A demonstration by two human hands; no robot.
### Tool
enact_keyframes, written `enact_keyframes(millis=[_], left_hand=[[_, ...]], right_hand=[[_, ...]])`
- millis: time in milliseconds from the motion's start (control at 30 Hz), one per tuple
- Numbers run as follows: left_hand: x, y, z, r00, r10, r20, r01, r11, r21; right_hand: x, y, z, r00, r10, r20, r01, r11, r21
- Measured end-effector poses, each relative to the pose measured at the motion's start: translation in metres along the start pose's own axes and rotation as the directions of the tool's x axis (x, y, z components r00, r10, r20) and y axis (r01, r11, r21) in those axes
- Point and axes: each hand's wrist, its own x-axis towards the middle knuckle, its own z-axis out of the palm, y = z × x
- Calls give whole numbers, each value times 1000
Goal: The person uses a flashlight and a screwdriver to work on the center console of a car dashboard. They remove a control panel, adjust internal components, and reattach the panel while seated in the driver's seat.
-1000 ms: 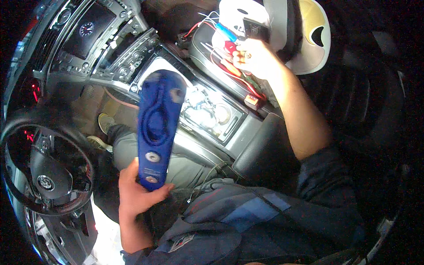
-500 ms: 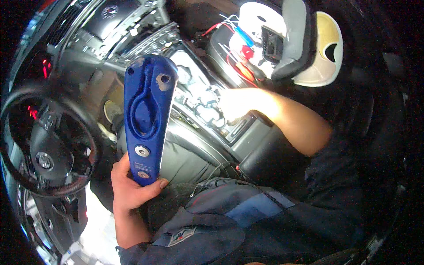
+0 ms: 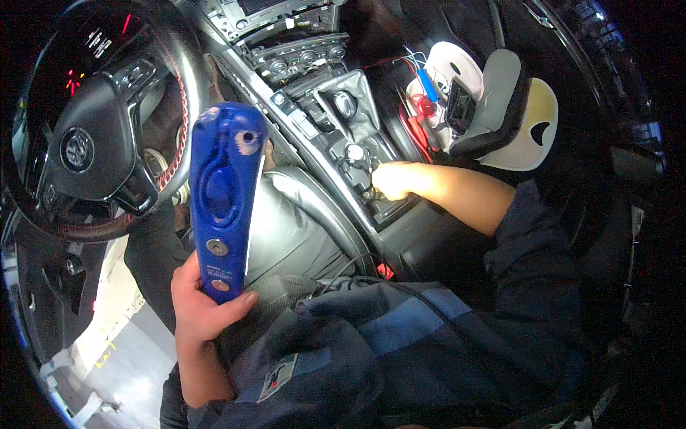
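My left hand is closed round the lower end of a blue hand-held work lamp, held upright over the seat. Its back faces me, with two round metal discs, a recess and a worn hole at the top; light spills from its hidden side. My right hand reaches into the cup-holder opening of the centre console. Those fingers are curled and partly hidden, beside a small white round part and dark wiring. Whatever they pinch cannot be made out.
Left is the steering wheel. The gear lever stands ahead of the cup holder, below an opened dashboard. On the passenger side lie a blue-handled tool, red cables, and a pale yellow and white cap-like piece.
My view has swung, so the steering wheel and console sit differently in it. The glare on the console and right hand has lessened. Left hand still grips the lamp; right hand stays at the console.
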Motion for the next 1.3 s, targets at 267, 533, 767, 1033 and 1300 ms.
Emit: enact_keyframes(millis=[267, 533, 767, 1033, 1300], left_hand=[[0, 4, 3, 997, 58, 47, -59, 998, 21], [14, 6, 14, 999, 25, -40, -29, 995, -98], [27, 6, 17, 997, 50, -53, -54, 996, -73], [45, -1, 28, 929, 180, 322, -287, 903, 321], [69, -23, 50, 950, -21, 310, -102, 921, 375]], right_hand=[[-53, 2, -60, 965, -109, -237, 127, 990, 62], [-278, -99, -125, -136, -178, -975, 587, 778, -224], [-333, -134, -112, -126, -377, -918, 712, 609, -348], [-271, -111, -99, 7, -418, -909, 420, 826, -376], [-219, -91, -130, 101, -335, -937, 575, 788, -220]])
